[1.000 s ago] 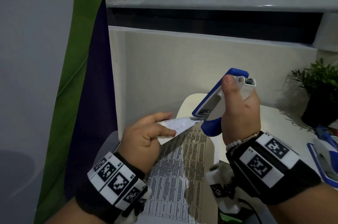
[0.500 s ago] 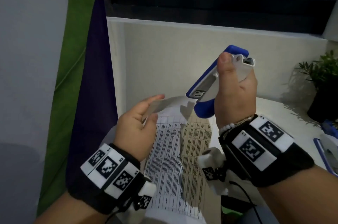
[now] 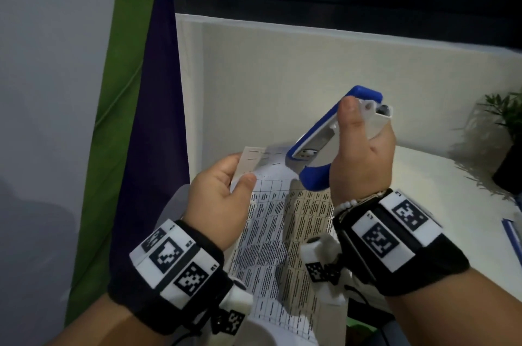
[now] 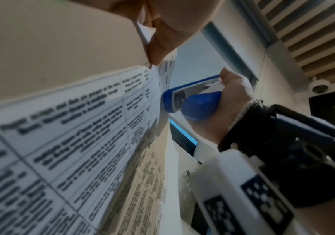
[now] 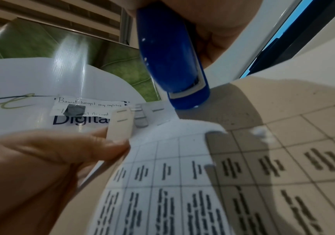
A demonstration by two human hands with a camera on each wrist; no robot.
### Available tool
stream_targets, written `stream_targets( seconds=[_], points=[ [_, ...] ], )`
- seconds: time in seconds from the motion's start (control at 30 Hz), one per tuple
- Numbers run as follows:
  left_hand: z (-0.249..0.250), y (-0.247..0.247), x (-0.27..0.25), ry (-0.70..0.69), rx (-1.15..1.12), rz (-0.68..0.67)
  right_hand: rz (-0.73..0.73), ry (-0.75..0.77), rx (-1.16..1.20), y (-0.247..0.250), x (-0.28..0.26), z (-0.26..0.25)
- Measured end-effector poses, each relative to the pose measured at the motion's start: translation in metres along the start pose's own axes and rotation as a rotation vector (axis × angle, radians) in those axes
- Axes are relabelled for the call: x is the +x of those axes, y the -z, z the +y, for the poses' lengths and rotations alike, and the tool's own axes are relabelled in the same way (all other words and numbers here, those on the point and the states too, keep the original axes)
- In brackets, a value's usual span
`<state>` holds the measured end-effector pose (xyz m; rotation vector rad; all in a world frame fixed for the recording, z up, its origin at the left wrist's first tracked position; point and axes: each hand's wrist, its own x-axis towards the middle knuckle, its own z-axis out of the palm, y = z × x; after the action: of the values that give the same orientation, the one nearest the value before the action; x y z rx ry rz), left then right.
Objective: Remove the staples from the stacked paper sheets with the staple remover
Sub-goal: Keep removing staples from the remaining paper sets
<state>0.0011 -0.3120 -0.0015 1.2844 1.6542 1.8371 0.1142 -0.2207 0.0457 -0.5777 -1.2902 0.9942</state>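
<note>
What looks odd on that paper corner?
Several staples crowd one corner of the paper sheets, more than one binding needs; the left hand pinches it, the right hand holds the staple remover alongside.

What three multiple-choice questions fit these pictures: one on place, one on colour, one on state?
1. Where is the tip of the staple remover? A. at the top edge of the paper sheets B. at their bottom edge C. far from them
2. What colours is the staple remover? A. red and black B. blue and white C. green
3. What is the left hand doing? A. lying flat B. hanging free C. pinching the sheets' top corner
Answers: A, the tip sits by the stapled edge; B, blue shell, white body; C, thumb and fingers pinch the corner.
</note>
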Motion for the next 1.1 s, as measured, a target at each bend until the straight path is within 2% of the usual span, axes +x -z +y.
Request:
stream_targets(
  seconds=[0.1, 0.3, 0.7, 0.93, 1.0, 1.1],
  points=[
    [0.0, 0.001, -0.001, -0.026, 0.035, 0.007, 0.069, 0.028, 0.049, 0.0, 0.001, -0.005],
    [0.008, -0.003, -0.006, -0.093, 0.07, -0.037, -0.084, 0.05, -0.061, -0.002, 0.007, -0.008],
    [0.014, -0.005, -0.009, -0.128, 0.041, -0.066, -0.146, 0.074, -0.05, 0.003, 0.012, -0.019],
    [0.022, -0.005, -0.012, -0.15, 0.117, -0.024, -0.148, 0.071, -0.076, 0.001, 0.007, -0.021],
    [0.029, -0.004, -0.014, -0.23, 0.249, 0.05, -0.153, 0.089, -0.076, -0.001, 0.006, -0.023],
    [0.045, -0.003, -0.018, -0.412, 0.672, 0.083, -0.18, 0.128, -0.077, -0.006, 0.0, -0.026]
  ],
)
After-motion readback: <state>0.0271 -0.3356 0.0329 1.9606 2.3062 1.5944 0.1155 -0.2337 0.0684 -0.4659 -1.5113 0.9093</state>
